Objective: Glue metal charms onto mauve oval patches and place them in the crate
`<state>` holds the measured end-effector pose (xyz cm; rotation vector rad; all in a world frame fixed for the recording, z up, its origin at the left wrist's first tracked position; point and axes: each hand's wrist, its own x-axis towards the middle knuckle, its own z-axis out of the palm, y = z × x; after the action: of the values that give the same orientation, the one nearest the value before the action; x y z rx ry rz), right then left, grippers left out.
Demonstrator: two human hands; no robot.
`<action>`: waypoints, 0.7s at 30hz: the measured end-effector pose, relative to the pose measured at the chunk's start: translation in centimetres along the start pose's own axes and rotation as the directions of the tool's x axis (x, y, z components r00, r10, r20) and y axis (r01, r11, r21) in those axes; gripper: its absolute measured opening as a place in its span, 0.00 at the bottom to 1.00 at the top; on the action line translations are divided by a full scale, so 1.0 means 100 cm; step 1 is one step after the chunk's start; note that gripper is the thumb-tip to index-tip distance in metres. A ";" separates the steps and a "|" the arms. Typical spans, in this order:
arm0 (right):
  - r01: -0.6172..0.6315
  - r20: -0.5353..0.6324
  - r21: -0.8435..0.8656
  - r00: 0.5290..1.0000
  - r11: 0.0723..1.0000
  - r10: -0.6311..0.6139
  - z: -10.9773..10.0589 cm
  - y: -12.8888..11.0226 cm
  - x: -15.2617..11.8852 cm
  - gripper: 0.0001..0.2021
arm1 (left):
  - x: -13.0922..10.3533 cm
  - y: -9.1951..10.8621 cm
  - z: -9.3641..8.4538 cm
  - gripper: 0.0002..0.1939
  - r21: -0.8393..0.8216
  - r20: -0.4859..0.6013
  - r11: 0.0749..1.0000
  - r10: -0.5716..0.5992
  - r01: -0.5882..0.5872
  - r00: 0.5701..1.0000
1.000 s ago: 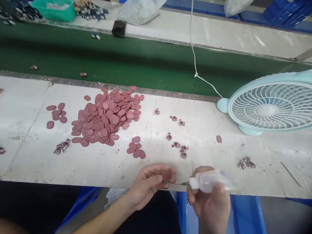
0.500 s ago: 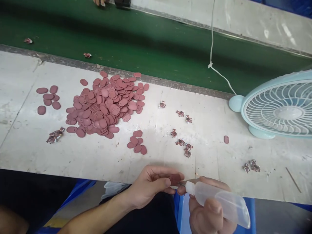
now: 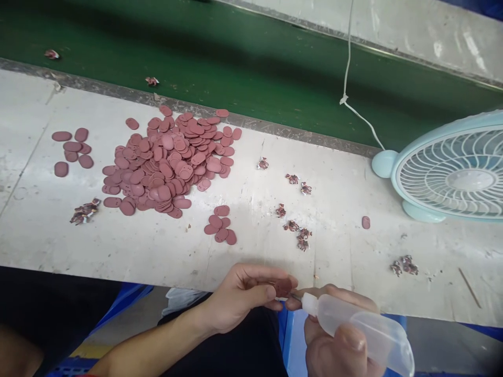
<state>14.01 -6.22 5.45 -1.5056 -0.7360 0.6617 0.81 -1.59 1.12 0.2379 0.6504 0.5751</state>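
Observation:
Between its thumb and fingers, my left hand (image 3: 245,296) holds a reddish-brown oval disc (image 3: 283,286) at the table's front edge. My right hand (image 3: 340,335) is wrapped round a translucent squeeze bottle (image 3: 361,324), which lies tilted with its thin tip pointing left at the disc. The tip is at or very near the disc; whether they touch I cannot tell. Beyond my hands lie a big heap of similar discs (image 3: 168,162), a small cluster of discs (image 3: 221,225) and several small brown and white figures (image 3: 302,233).
A light blue fan (image 3: 467,178) stands at the right, its white cord (image 3: 348,68) running across the green conveyor belt (image 3: 236,68). Farther left are more discs (image 3: 71,148) and a clump of figures (image 3: 85,211). A thin stick (image 3: 469,288) lies at the right front.
The camera view has shifted slightly. Small figures on the green belt have moved right relative to the table. The bottle sits slightly farther right and lower, and both hands keep their holds.

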 end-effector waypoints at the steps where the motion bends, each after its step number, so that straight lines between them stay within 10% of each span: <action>1: -0.008 -0.002 0.000 1.000 1.000 0.008 0.000 0.000 0.000 0.10 | 0.000 0.000 0.000 0.15 0.000 0.000 1.000 -0.001 0.001 1.000; 21: 0.046 0.026 0.101 0.998 0.994 -0.048 -0.009 -0.006 0.001 0.13 | -0.002 -0.003 0.000 0.14 -0.004 0.056 1.000 0.011 -0.011 0.998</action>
<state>14.72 -6.65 6.14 -1.3853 -0.7466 0.6759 0.81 -1.95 1.13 0.2539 0.5937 0.5783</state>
